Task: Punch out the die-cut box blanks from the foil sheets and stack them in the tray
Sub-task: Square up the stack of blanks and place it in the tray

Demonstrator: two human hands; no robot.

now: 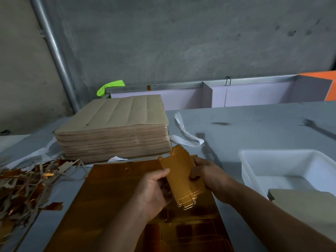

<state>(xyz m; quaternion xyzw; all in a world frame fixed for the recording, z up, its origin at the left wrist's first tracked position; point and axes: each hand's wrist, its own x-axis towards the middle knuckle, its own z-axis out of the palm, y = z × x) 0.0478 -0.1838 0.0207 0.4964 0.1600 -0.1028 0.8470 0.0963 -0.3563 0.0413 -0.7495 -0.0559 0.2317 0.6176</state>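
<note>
Head view, both hands — left hand [154, 190], right hand [209, 177] — fingers curled round a small stack of gold blanks [181, 180], above the foil sheet [116, 197], white tray [283, 166] to the right

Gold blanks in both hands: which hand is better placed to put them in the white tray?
Right. The right hand grips the gold blanks on the side nearest the white tray; the left hand would probably have to cross the body.
</note>
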